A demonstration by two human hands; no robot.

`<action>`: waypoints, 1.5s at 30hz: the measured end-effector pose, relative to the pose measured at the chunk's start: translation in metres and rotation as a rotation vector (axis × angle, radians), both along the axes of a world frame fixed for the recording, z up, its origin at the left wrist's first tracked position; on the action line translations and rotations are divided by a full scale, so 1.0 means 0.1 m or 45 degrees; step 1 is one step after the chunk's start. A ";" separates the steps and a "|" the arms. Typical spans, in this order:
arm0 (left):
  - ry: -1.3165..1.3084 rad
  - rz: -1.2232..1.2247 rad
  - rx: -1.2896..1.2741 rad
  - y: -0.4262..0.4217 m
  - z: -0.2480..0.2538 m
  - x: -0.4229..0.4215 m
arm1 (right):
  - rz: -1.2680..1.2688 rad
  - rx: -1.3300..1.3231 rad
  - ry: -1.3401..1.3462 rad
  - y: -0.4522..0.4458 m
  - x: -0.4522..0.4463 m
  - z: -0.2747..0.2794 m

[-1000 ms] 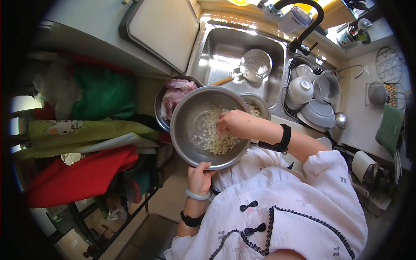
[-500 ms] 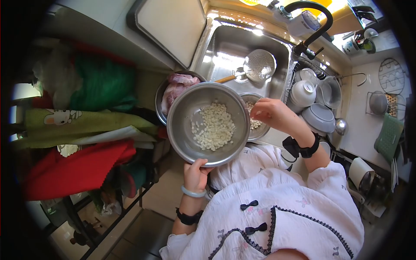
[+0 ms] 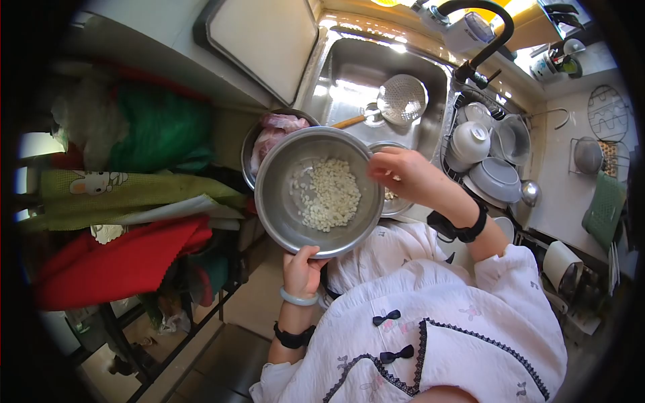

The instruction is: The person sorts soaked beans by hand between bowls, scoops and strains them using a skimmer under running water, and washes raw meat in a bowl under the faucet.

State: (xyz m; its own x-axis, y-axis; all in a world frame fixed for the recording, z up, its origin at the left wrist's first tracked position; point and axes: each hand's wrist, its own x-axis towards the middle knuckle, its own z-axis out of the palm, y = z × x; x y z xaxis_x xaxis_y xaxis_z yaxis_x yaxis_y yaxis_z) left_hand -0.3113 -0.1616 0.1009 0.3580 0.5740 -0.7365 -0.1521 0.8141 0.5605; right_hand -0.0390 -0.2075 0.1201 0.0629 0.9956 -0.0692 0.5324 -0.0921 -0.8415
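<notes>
Pale kernels [image 3: 330, 196] lie in a bowl [image 3: 277, 195] partly hiding raw meat [image 3: 274, 137].

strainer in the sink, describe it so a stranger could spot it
In the steel sink near the black tap lies a round metal strainer with a wooden handle. Unlike the large bowl nearby, its head is full of small holes.

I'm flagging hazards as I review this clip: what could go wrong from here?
The left hand grips the wide silver metal bowl only at its near rim, so it might tip and spill the small white pieces.
That bowl overlaps the dark-rimmed bowl of raw pink meat, so contact could contaminate the pieces.
The right hand, over the gap between the wide bowl and a smaller metal one, might knock a rim.
</notes>
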 end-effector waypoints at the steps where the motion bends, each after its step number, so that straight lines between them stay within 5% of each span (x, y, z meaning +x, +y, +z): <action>1: -0.002 -0.012 0.000 0.00 -0.01 0.00 | -0.012 0.000 -0.002 0.06 -0.07 -0.02; 4: -0.010 -0.033 0.003 -0.01 -0.03 0.00 | 0.077 0.135 -0.068 0.24 -0.27 -0.28; 6: -0.018 -0.020 0.012 -0.03 -0.02 0.03 | 0.160 0.085 -0.404 0.36 -0.37 -0.47; 14: -0.010 -0.056 -0.015 -0.06 -0.06 0.05 | 0.295 -0.009 -0.554 0.31 -0.63 -0.63; 21: 0.004 -0.068 -0.019 -0.08 -0.07 0.10 | 0.643 -0.340 -0.301 0.18 -0.72 -0.57; 26: 0.008 -0.097 -0.029 -0.10 -0.06 0.11 | 0.828 -0.586 0.198 0.23 -0.66 -0.71; 32: -0.010 -0.101 -0.046 -0.10 -0.04 0.15 | 0.313 -0.259 -0.434 0.25 -0.53 -0.51; 35: -0.004 -0.102 -0.035 -0.09 -0.02 0.16 | 0.524 -0.307 -0.315 0.19 -0.56 -0.54; 38: -0.005 -0.096 -0.028 -0.08 0.00 0.17 | 0.312 -0.146 -0.454 0.23 -0.50 -0.61; 45: 0.002 -0.092 -0.033 -0.08 -0.07 0.12 | 0.445 -0.233 -0.408 0.26 -0.45 -0.60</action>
